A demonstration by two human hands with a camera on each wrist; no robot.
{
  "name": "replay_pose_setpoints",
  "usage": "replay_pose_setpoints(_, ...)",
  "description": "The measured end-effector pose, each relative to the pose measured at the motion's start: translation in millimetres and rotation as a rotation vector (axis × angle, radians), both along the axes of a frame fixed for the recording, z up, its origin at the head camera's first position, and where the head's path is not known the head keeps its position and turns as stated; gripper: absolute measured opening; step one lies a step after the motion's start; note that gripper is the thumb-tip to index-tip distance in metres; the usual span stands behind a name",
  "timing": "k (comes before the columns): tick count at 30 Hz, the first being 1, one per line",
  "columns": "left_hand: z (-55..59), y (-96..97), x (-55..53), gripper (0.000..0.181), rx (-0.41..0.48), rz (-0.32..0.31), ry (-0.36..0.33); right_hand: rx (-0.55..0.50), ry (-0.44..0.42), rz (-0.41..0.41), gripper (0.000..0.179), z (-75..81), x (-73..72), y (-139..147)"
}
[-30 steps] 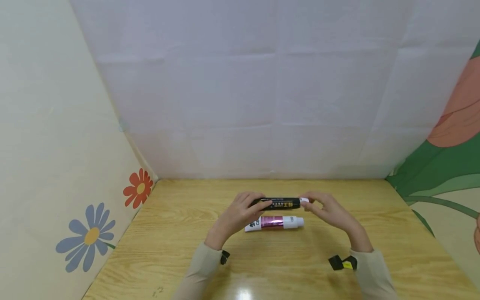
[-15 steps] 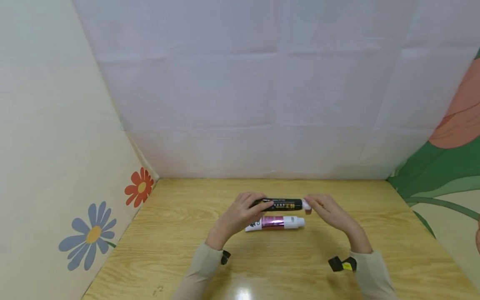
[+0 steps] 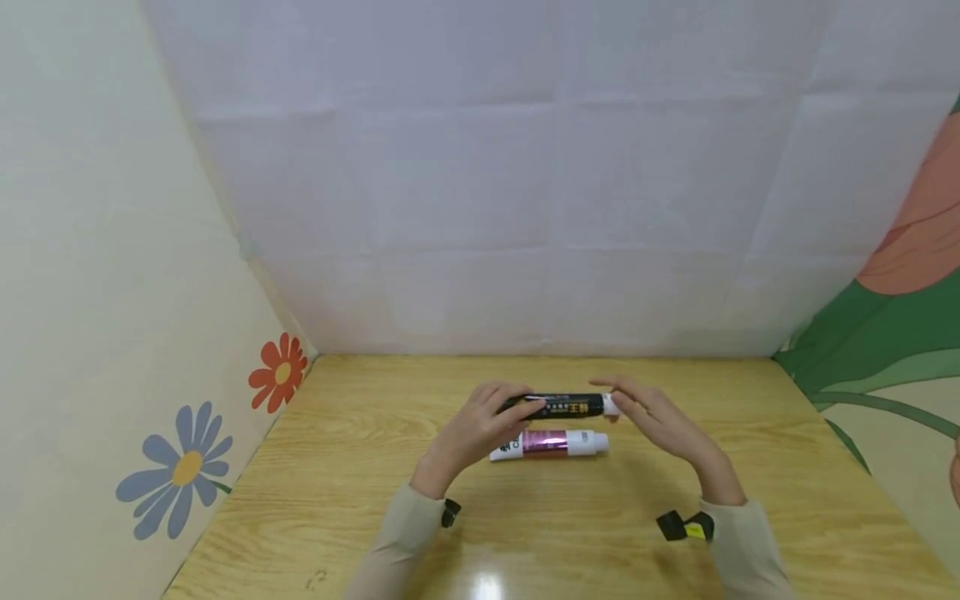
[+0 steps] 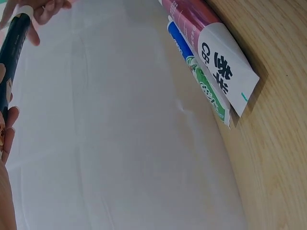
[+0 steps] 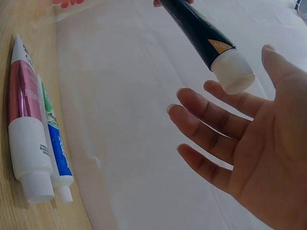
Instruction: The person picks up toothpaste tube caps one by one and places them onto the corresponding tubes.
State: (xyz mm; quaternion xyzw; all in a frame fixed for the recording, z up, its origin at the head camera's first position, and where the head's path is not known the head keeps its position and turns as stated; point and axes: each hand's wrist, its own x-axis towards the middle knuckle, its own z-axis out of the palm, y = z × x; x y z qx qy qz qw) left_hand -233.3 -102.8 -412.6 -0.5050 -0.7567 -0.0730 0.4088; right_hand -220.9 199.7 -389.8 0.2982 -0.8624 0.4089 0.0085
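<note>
My left hand (image 3: 472, 429) grips a black toothpaste tube (image 3: 566, 406) by its left end, holding it level above the table. The tube's white cap (image 5: 232, 72) points right, toward my right hand (image 3: 660, 417). In the right wrist view the right hand's fingers are spread, with the cap between thumb and fingers and no grip on it. Nearer me than the held tube, a white and magenta toothpaste tube (image 3: 547, 443) lies on the table. Beside it, both wrist views show a smaller green and blue tube (image 4: 201, 79), which is hidden in the head view.
The wooden table (image 3: 337, 467) runs back to a white cloth wall (image 3: 450, 208). A pale side wall with painted flowers (image 3: 183, 468) stands at the left, and one with painted leaves (image 3: 885, 350) at the right. Black wrist mounts (image 3: 686, 527) stick out at both sleeves.
My right hand's fingers have loosened from around the white cap and straightened. The black tube shifted slightly right, then stayed in the left hand's grip. The tube on the table has not moved.
</note>
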Motion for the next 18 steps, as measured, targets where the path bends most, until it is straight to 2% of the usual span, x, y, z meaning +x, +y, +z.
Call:
replay_pose_setpoints(8, 0.5, -2.2, -2.6, 0.047, 0.014, 0.001, 0.014, -0.003, 0.111, -0.026, 0.054, -1.4, -0.1, 4.9)
replay_pose_setpoints(17, 1.0, -3.1, -3.1, 0.047, 0.01, 0.002, 0.012, -0.033, 0.15, 0.0, 0.034, -1.0, -1.7, 7.4)
replay_pose_setpoints(18, 1.1, -3.0, -2.9, 0.047, 0.01, 0.004, 0.011, -0.03, 0.147, -0.002, 0.034, 3.0, 1.2, 5.9)
